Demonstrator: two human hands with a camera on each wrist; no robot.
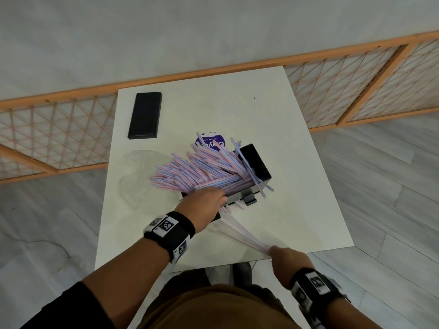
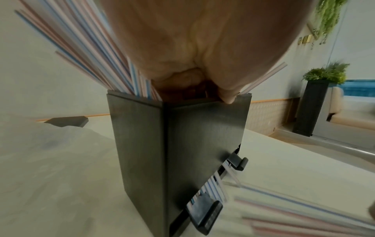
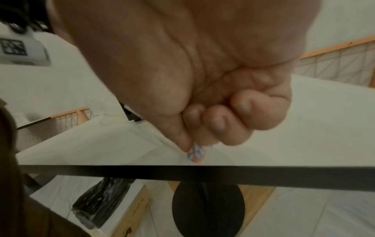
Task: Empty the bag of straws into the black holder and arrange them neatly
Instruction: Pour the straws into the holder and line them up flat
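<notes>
The black holder [image 1: 257, 162] stands mid-table, and striped pink-and-blue straws [image 1: 197, 167] stick out of its top, fanned untidily to the left. My left hand [image 1: 204, 198] grips the holder's near top rim [image 2: 182, 144], its fingers curled inside among the straws [image 2: 91, 48]. More straws [image 2: 213, 184] poke out of the slot at the holder's base. My right hand [image 1: 287, 257], at the table's front edge, is closed on a blurred bundle of straws [image 1: 242, 231] that reaches back to that slot. The ends of the bundle [image 3: 195, 154] show below its thumb.
A flat black lid [image 1: 145, 115] lies at the back left of the white table [image 1: 297, 186]. The clear bag [image 1: 140, 172] lies flat left of the holder, its purple label [image 1: 209, 141] behind the straws. A wooden lattice screen stands beyond the table.
</notes>
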